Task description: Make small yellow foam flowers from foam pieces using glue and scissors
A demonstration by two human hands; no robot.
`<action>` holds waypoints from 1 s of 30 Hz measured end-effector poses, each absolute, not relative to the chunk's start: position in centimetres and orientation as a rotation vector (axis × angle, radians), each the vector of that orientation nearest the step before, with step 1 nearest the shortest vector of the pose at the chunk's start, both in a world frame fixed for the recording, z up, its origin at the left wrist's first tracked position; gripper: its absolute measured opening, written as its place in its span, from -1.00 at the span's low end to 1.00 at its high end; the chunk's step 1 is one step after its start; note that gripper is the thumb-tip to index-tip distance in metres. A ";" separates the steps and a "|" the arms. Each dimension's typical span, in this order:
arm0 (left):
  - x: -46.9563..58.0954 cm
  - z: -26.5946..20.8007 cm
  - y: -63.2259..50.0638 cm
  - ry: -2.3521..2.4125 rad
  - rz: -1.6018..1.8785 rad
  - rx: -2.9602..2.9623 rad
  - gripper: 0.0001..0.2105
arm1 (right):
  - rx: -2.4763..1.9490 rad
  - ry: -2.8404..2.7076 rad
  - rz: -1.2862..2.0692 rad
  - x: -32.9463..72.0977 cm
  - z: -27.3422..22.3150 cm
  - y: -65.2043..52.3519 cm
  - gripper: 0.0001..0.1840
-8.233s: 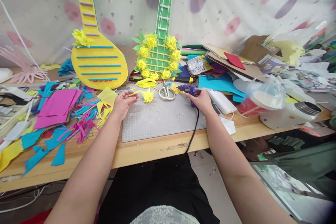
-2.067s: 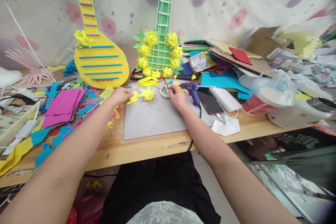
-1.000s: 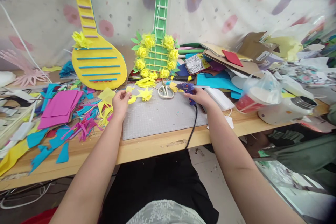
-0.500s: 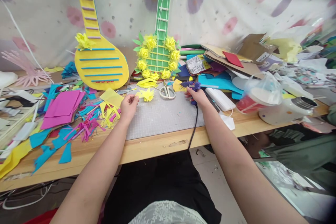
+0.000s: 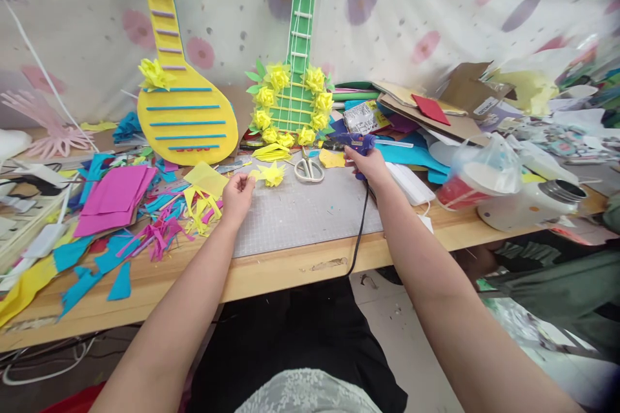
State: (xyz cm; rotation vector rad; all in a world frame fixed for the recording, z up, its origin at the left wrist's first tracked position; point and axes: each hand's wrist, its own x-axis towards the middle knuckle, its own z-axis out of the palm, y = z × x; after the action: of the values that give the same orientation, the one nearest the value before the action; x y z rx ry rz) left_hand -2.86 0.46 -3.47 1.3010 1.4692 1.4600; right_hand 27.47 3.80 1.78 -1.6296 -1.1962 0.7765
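The left hand (image 5: pixel 238 195) is pinched narrow, thumb against finger, on a small pale-yellow paper piece (image 5: pixel 254 174); its tips hide most of it, so it may be joined to the spiky yellow paper flower (image 5: pixel 272 175) just beside it. The right hand (image 5: pixel 371 166) is wrapped around a purple-blue plastic glue gun (image 5: pixel 356 140), nozzle pointing left, its grip partly covered by the fingers. A black cord (image 5: pixel 358 239) drops from it over the table's front edge. The tops of the yellow lute-shaped board (image 5: pixel 188 117) and the green, flower-ringed guitar-shaped board (image 5: pixel 301 45) are cut off above. Open room spreads across the front of the grey gridded cutting mat (image 5: pixel 305 222), between the forearms; silver-handled scissors (image 5: pixel 309 171) lie toward its back. Multicoloured paper scraps (image 5: pixel 159 232) crowd the left.
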 end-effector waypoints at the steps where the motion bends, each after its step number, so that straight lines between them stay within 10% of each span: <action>1: -2.8 -3.4 0.5 1.487 1.448 1.289 -0.87 | -1.615 -1.263 0.759 26.8 2.1 3.6 -0.67; 30: -2.1 -1.9 -0.1 1.357 1.449 0.937 -0.89 | -1.596 -2.165 0.606 16.0 5.9 1.0 -0.56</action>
State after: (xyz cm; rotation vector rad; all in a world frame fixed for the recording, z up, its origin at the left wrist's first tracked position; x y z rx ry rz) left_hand -2.14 -0.08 -1.95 0.9375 1.3570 1.4488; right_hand 16.00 0.96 5.91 -1.5965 -2.1651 0.6059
